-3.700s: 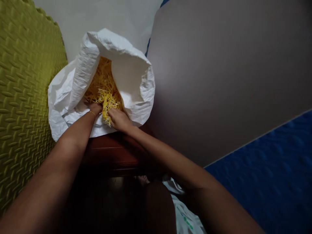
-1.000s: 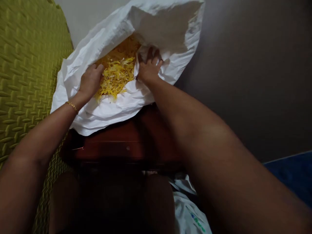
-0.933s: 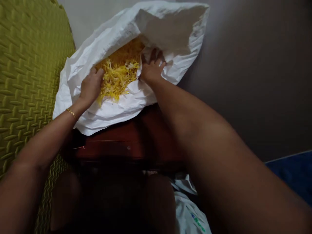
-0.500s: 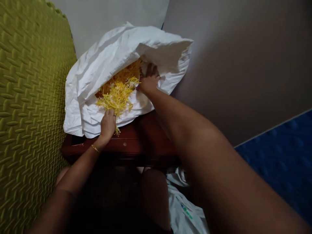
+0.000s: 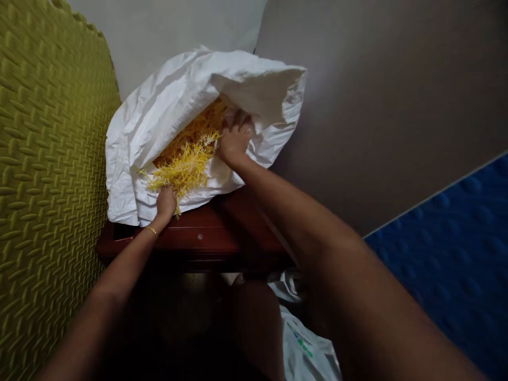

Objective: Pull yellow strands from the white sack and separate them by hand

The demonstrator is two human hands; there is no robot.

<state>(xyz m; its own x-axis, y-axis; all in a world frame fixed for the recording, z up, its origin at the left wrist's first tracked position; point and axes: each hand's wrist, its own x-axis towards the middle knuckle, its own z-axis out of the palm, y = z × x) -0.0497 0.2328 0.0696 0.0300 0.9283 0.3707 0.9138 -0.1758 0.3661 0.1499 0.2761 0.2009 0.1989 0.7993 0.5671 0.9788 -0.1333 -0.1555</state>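
Note:
A large white sack (image 5: 154,114) lies on its side on a dark red wooden table (image 5: 222,225), its mouth gaping towards me. Inside is a heap of thin yellow and orange strands (image 5: 186,164), like shreds or flower stamens. My left hand (image 5: 166,202) is closed on a bunch of the yellow strands at the sack's lower lip; a few tips hang below it. My right hand (image 5: 236,140) reaches into the mouth, right of the heap, back upward and fingers spread against the inner cloth; its fingertips are in shadow.
A yellow-green textured foam mat (image 5: 51,159) stands upright at the left. At the right rises a grey-brown panel (image 5: 377,95), with a blue bumpy mat (image 5: 456,238) beyond its edge. Below the table hangs a white plastic bag (image 5: 307,344) with green print, beside my leg (image 5: 257,328).
My left hand has moved slightly down and left with the yellow strands. My right hand has shifted a little left and down. The whole view has also shifted slightly.

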